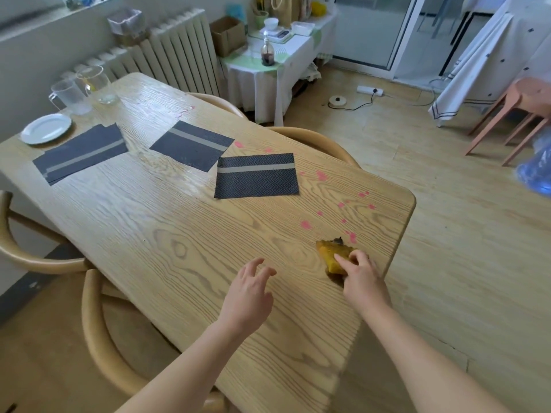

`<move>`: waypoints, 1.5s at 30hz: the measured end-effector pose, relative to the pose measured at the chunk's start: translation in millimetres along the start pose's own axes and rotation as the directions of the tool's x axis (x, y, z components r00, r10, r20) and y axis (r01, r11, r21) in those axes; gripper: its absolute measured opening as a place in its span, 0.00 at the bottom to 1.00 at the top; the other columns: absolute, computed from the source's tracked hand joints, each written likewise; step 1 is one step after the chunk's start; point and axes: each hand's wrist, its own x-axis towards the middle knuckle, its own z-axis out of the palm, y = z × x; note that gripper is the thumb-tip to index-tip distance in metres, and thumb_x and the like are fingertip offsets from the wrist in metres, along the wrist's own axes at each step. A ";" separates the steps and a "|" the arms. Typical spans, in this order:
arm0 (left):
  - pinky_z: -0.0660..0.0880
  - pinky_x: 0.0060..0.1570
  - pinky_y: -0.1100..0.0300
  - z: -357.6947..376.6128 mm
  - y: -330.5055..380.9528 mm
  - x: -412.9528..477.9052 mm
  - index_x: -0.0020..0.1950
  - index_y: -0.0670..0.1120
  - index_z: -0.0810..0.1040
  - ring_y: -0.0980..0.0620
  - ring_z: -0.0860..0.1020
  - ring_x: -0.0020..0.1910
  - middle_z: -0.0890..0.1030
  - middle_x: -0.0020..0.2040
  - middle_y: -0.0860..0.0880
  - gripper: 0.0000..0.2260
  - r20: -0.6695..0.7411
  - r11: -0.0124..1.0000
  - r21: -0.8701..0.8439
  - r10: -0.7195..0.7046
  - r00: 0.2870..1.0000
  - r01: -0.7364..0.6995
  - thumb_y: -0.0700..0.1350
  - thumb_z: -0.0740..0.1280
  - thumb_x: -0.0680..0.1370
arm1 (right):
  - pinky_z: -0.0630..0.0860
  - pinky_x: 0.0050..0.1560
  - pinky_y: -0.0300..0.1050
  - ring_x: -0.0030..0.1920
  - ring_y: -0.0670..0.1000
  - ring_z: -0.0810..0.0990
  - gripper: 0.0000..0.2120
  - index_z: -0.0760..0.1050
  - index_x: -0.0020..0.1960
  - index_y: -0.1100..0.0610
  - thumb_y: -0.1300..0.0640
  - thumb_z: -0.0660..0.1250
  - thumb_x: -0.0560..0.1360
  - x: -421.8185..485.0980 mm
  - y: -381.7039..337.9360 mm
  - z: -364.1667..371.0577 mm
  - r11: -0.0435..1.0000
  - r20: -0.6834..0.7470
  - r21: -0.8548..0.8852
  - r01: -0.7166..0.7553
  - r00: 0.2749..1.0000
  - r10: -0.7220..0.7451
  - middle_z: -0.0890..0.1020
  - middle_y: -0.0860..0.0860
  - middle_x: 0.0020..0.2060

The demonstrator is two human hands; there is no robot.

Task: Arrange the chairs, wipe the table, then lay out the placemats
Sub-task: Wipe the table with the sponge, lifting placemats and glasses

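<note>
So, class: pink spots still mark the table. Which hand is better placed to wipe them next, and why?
The right hand: it already presses the yellow cloth on the table, just below the pink spots. The left hand is empty, its fingers spread.

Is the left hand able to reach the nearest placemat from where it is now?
Probably yes. The left hand hovers open over bare wood of the table, and nothing stands between it and the nearest placemat. It would need to stretch forward, though. The right hand is busy with the yellow cloth.
</note>
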 end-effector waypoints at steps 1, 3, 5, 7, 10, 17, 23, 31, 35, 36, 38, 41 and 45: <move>0.58 0.72 0.56 -0.1 -1.4 -1.1 0.68 0.53 0.68 0.49 0.57 0.74 0.58 0.75 0.50 0.21 -0.007 1.000 0.004 0.001 1.000 -0.001 0.42 0.63 0.76 | 0.74 0.57 0.45 0.63 0.52 0.65 0.28 0.65 0.74 0.45 0.65 0.61 0.77 -1.5 -1.9 0.9 1.000 -0.003 -0.007 -0.005 1.000 0.005 0.64 0.50 0.68; 0.58 0.72 0.56 -1.2 -3.2 -1.2 0.68 0.53 0.68 0.49 0.57 0.74 0.58 0.75 0.50 0.21 -0.019 1.000 0.006 0.001 1.000 -0.001 0.42 0.63 0.76 | 0.74 0.58 0.44 0.63 0.52 0.64 0.29 0.65 0.74 0.45 0.64 0.61 0.77 -7.3 -8.1 5.0 1.000 0.001 -0.007 0.012 1.000 -0.012 0.63 0.50 0.68; 0.58 0.72 0.56 -2.0 -3.6 -4.6 0.68 0.53 0.68 0.49 0.56 0.74 0.58 0.76 0.50 0.21 -0.025 1.000 -0.009 -0.020 0.999 0.020 0.42 0.62 0.76 | 0.73 0.58 0.45 0.64 0.51 0.64 0.29 0.64 0.74 0.44 0.64 0.60 0.77 -18.5 -18.3 10.7 0.996 0.030 -0.014 0.090 0.996 -0.089 0.62 0.49 0.68; 0.57 0.72 0.55 -0.5 -1.1 -7.1 0.68 0.53 0.67 0.49 0.56 0.75 0.57 0.76 0.49 0.20 -0.022 0.999 -0.019 -0.029 0.999 0.028 0.43 0.62 0.76 | 0.72 0.60 0.45 0.66 0.51 0.63 0.29 0.63 0.74 0.43 0.64 0.59 0.77 -32.8 -29.5 19.1 0.984 0.075 -0.011 0.177 0.982 -0.176 0.61 0.49 0.69; 0.56 0.72 0.56 4.4 3.9 -22.7 0.69 0.53 0.67 0.49 0.56 0.75 0.58 0.76 0.49 0.20 -0.055 0.999 -0.041 -0.027 0.998 0.025 0.44 0.62 0.76 | 0.72 0.60 0.44 0.67 0.51 0.63 0.30 0.61 0.75 0.42 0.63 0.59 0.78 -59.3 -43.0 29.3 0.953 0.125 -0.021 0.303 0.946 -0.299 0.60 0.49 0.69; 0.57 0.72 0.53 17.3 16.1 -64.5 0.69 0.54 0.67 0.48 0.57 0.74 0.58 0.76 0.49 0.21 -0.053 0.996 -0.078 -0.045 0.998 0.041 0.43 0.63 0.76 | 0.73 0.61 0.47 0.65 0.52 0.65 0.28 0.60 0.75 0.43 0.62 0.59 0.79 -79.6 -24.9 23.2 0.926 0.176 -0.102 0.363 0.923 -0.342 0.61 0.49 0.69; 0.57 0.72 0.52 17.4 21.3 -70.3 0.70 0.55 0.66 0.49 0.56 0.75 0.57 0.76 0.50 0.22 -0.067 0.994 -0.084 -0.081 0.994 0.075 0.43 0.63 0.76 | 0.74 0.61 0.46 0.65 0.52 0.66 0.27 0.62 0.75 0.46 0.62 0.61 0.79 -54.8 -3.7 9.5 0.948 0.134 -0.123 0.294 0.951 -0.278 0.64 0.51 0.69; 0.58 0.73 0.51 9.3 46.3 -11.3 0.70 0.54 0.66 0.49 0.57 0.75 0.58 0.76 0.50 0.22 -0.133 0.948 -0.121 -0.311 0.941 0.296 0.44 0.63 0.77 | 0.72 0.61 0.45 0.66 0.51 0.65 0.29 0.59 0.76 0.46 0.62 0.60 0.79 20.0 4.7 -20.0 0.899 0.227 -0.119 0.421 0.893 -0.388 0.63 0.50 0.69; 0.58 0.73 0.52 19.7 72.1 26.4 0.70 0.54 0.66 0.49 0.57 0.74 0.59 0.75 0.50 0.21 -0.111 0.904 -0.160 -0.415 0.903 0.396 0.45 0.62 0.77 | 0.71 0.61 0.45 0.66 0.52 0.64 0.29 0.58 0.77 0.48 0.64 0.59 0.79 56.7 10.2 -32.7 0.875 0.268 -0.117 0.470 0.863 -0.428 0.62 0.51 0.68; 0.58 0.73 0.52 22.6 78.3 37.1 0.70 0.55 0.66 0.49 0.57 0.74 0.59 0.75 0.51 0.21 -0.122 0.890 -0.169 -0.445 0.887 0.424 0.45 0.62 0.77 | 0.70 0.62 0.45 0.66 0.53 0.64 0.29 0.58 0.77 0.49 0.64 0.59 0.78 61.4 10.3 -33.3 0.859 0.281 -0.115 0.499 0.846 -0.454 0.61 0.52 0.68; 0.58 0.73 0.52 23.9 85.8 49.7 0.69 0.56 0.66 0.50 0.57 0.74 0.59 0.75 0.52 0.21 -0.156 0.853 -0.197 -0.513 0.844 0.483 0.46 0.62 0.77 | 0.70 0.62 0.45 0.67 0.54 0.63 0.31 0.56 0.77 0.50 0.65 0.60 0.78 61.3 5.4 -30.3 0.799 0.311 -0.102 0.593 0.782 -0.541 0.59 0.53 0.70; 0.58 0.73 0.53 21.6 88.4 60.0 0.68 0.55 0.67 0.50 0.59 0.74 0.61 0.74 0.51 0.20 -0.184 0.831 -0.225 -0.549 0.815 0.508 0.46 0.62 0.77 | 0.73 0.58 0.46 0.64 0.55 0.65 0.29 0.59 0.76 0.51 0.65 0.61 0.78 67.2 -3.6 -25.4 0.653 0.342 -0.052 0.756 0.627 -0.699 0.61 0.53 0.69; 0.59 0.71 0.55 17.7 86.4 59.5 0.67 0.53 0.69 0.50 0.61 0.72 0.62 0.73 0.51 0.19 -0.200 0.806 -0.209 -0.590 0.782 0.554 0.44 0.62 0.76 | 0.73 0.50 0.45 0.60 0.55 0.68 0.27 0.60 0.75 0.54 0.66 0.59 0.78 93.3 -13.6 -25.6 0.593 0.351 -0.101 0.799 0.586 -0.730 0.64 0.55 0.68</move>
